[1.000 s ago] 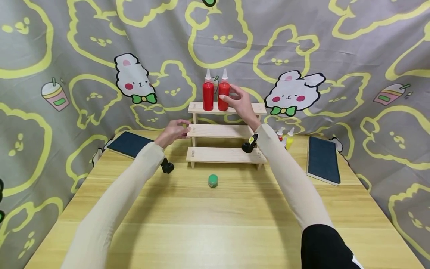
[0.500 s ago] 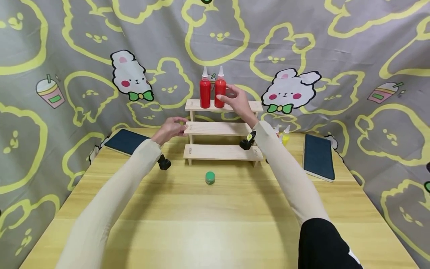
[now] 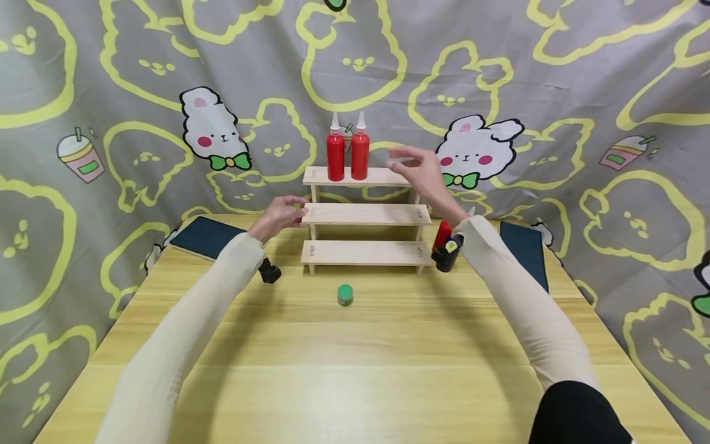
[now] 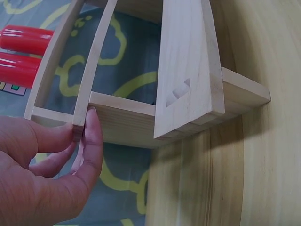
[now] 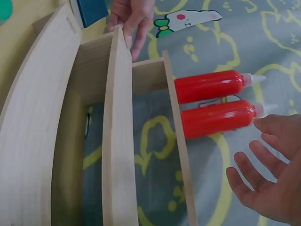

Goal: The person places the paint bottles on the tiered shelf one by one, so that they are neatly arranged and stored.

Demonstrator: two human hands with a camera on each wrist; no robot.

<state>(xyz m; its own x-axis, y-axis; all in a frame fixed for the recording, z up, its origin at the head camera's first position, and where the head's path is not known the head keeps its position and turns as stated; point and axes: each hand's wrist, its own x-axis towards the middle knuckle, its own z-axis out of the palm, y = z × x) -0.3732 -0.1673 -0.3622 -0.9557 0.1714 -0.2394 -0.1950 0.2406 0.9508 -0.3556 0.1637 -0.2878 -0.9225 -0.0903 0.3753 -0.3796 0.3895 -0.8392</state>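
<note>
A three-tier wooden shelf rack (image 3: 366,214) stands toward the back of the table. Two red squeeze bottles with white pointed caps, the left bottle (image 3: 335,157) and the right bottle (image 3: 360,156), stand upright side by side on its top tier. My left hand (image 3: 280,216) pinches the left end of the middle tier; in the left wrist view, thumb and fingers (image 4: 91,146) sit on either side of the board's end. My right hand (image 3: 426,176) is apart from the bottles, to their right above the top tier, its fingers loosely bent and holding nothing.
A small green-lidded jar (image 3: 345,295) sits in front of the rack. Dark blue flat slabs lie at the back: a left slab (image 3: 205,237) and a right slab (image 3: 524,253). A red item (image 3: 442,233) beside the rack is partly hidden by my right wrist. A patterned curtain (image 3: 249,49) hangs behind.
My right hand has let go of the right red bottle and moved right, away from it. Both bottles stay on the top tier. The left hand keeps its place on the rack.
</note>
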